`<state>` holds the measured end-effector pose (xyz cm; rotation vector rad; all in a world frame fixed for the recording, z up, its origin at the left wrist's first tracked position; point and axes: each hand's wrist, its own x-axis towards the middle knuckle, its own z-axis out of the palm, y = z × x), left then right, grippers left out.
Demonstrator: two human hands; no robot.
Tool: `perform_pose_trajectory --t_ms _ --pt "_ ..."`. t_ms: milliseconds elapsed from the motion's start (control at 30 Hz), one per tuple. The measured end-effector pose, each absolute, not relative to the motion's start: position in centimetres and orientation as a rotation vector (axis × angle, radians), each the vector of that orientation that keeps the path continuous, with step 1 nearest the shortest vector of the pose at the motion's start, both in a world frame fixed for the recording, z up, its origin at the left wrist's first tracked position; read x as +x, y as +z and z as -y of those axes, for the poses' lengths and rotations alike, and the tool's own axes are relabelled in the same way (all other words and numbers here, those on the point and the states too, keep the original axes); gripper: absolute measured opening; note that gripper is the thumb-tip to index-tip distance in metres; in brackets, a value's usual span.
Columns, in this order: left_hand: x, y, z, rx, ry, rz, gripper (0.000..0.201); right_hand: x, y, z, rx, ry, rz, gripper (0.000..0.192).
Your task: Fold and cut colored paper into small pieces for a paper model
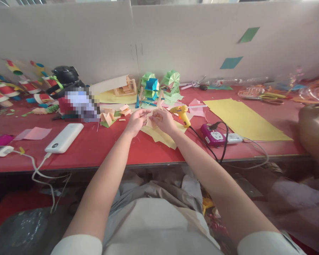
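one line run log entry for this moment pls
left hand + right hand: pinch peach paper piece | glue gun: beside right hand | red table

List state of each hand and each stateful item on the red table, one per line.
left hand: pinching the peach paper piece, over the table
right hand: pinching the same piece from the other side
peach paper piece: folded, held between both hands
glue gun: standing on the table, cord attached, not held
power bank: lying flat, white cable plugged in
power strip: black plug inserted
yellow sheet: flat, unfolded
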<state>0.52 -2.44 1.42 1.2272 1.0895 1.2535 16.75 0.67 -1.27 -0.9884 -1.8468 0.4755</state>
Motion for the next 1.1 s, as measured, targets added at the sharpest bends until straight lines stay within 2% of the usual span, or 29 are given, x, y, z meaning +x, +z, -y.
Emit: perform_pose_trajectory --t_ms 200,567,733,867,1000,1100 --pt "0.5 0.7 2.0 1.359 1.299 -1.063 0.028 16.8 -1.4 -0.8 -0.995 0.463 1.854 0.019" --pt "0.3 0.3 1.6 1.382 1.296 -1.109 0.021 16.6 -1.0 -0.5 -1.064 0.477 1.843 0.029" --pt "0.1 0.1 1.4 1.414 1.345 -1.098 0.022 16.7 -0.8 -0.3 -1.028 0.507 1.787 0.026" --pt "-0.2 0.0 1.1 1.375 1.412 -1.177 0.023 16.9 -0.8 -0.5 -0.978 0.564 1.780 0.043" --pt "-0.6 -0.1 0.9 1.479 1.448 -1.262 0.023 17.2 -1.0 -0.7 -0.974 0.494 1.898 0.029" --pt "-0.5 -0.1 1.1 1.681 1.474 -1.258 0.023 17.5 -1.0 -0.7 -1.080 0.355 2.016 0.027"
